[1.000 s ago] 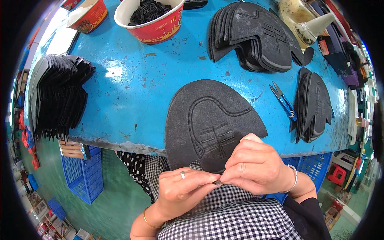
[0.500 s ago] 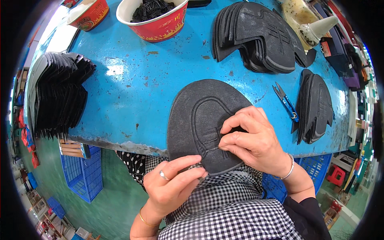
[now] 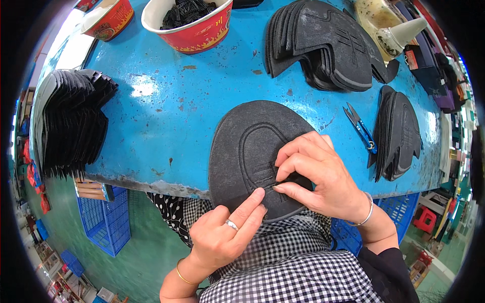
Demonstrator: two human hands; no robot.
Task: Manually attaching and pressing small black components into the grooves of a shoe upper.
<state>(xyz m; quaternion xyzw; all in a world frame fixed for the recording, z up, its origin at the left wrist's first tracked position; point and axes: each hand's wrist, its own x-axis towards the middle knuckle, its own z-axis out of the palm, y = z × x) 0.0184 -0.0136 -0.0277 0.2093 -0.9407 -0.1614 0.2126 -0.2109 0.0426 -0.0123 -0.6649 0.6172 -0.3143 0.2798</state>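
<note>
A rounded black foam-like piece [image 3: 225,146], with a raised ridge in a loop and short slots, lies over the table's near edge and tilts toward my lap. My left hand [image 3: 222,235] grips its near edge; one ringed finger points along the top, and the thumb is hidden. My right hand [image 3: 321,177] is closed in a pinch over the slots. A small dark strip shows at its fingertips, too small to make out its kind. Blue-handled thread snips [image 3: 361,129] lie to the right of the piece.
Stacks of black cut pieces stand at the left [image 3: 73,121], far right [image 3: 323,45] and right [image 3: 399,134]. A red paper bowl [image 3: 194,33] holds black bits, beside another red bowl [image 3: 113,20]. A stained bottle [image 3: 399,38] stands far right. Blue crates [image 3: 106,219] sit below the table.
My left finger has moved from the piece's near edge up toward the slots. The right fingers have shifted slightly left, and a bit of dark strip now shows at their tips.
</note>
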